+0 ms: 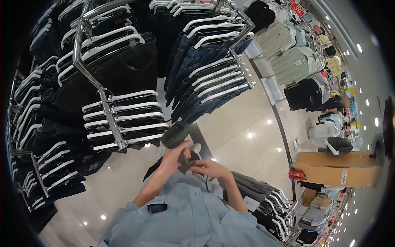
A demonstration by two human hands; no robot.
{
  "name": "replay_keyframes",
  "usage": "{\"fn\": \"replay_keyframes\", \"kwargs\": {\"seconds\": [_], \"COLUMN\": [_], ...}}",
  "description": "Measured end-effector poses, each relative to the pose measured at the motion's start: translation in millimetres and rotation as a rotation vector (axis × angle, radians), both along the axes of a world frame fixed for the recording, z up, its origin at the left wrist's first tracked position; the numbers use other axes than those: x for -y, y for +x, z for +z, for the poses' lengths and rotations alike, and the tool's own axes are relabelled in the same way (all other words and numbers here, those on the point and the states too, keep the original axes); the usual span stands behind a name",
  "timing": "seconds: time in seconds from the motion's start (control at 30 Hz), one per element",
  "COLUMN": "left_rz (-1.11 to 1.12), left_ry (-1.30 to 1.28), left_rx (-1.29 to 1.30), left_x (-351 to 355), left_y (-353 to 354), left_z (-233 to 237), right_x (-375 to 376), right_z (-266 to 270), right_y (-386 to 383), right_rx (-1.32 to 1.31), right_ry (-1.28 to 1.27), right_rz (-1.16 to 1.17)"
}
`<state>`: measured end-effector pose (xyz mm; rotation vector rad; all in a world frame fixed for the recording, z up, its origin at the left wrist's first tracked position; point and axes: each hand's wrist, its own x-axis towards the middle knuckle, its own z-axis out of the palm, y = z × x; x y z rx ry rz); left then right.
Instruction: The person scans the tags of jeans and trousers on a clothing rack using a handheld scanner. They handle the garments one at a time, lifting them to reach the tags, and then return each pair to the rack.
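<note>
A dark grey handheld garment steamer (174, 134) is held up in front of my chest, its broad head pointing away from me. My left hand (176, 156) is closed around its handle, just below the head. Lower down, my right hand (209, 168) pinches the bottom end of the handle with bent fingers. A thin dark cord (207, 183) hangs beside my right hand. Just beyond the steamer's head, black trousers (144, 142) hang from white hangers on a chrome rack (111, 115).
Dark blue jeans (205, 105) hang on a rack ahead. Grey trousers (251, 187) hang close on my right. More black trousers fill racks on the left. Shirts (294, 66) line the far wall, and a fire extinguisher (297, 175) stands by a wooden counter (329, 160). Shiny tiled floor (242, 136) lies between.
</note>
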<state>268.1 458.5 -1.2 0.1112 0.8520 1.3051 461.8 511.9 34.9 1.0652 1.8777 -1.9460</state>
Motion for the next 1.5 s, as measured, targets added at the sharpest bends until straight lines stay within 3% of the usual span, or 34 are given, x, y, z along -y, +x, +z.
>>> {"fn": "replay_keyframes", "kwargs": {"seconds": [0.07,0.47,0.53,0.57,0.63,0.67,0.73,0.87,1.13,1.2,1.5], "left_rz": [0.014,0.375,0.376,0.401,0.411,0.399,0.407,0.403,0.419,0.437,0.536], "left_ry": [0.004,-0.1,-0.117,-0.127,-0.113,-0.117,-0.142,-0.175,-0.237,-0.256,-0.308], "left_rx": [-0.03,-0.137,-0.151,-0.161,-0.184,-0.195,-0.18,-0.196,-0.176,-0.179,-0.225], "left_x": [6.5,37.5,37.0,34.7,29.8,24.7,14.6,-14.0,-74.3,-85.9,-115.4], "left_y": [-5.1,-23.2,-18.8,-14.5,-9.4,-6.4,0.5,19.1,57.2,65.0,84.1], "left_z": [3.7,22.5,19.1,22.2,19.8,17.1,14.4,17.5,20.3,21.5,33.2], "right_x": [-13.7,-214.9,-247.6,-258.6,-283.8,-298.6,-321.8,-345.7,-336.2,-335.4,-347.7], "right_z": [-7.5,-39.2,-57.0,-62.2,-66.5,-66.0,-71.0,-113.0,-95.8,-88.2,-51.9], "right_y": [13.9,100.4,102.0,99.0,88.7,83.2,72.4,54.6,61.1,64.9,100.5], "right_rx": [0.008,0.092,0.122,0.119,0.048,0.051,-0.019,-0.172,-0.115,-0.127,-0.231], "right_ry": [0.109,0.662,0.999,0.984,1.322,1.312,1.476,1.389,1.381,1.216,1.115], "right_rz": [0.062,-0.455,-0.619,-0.633,-0.672,-0.687,-0.528,-0.745,-0.57,-0.569,-0.401]}}
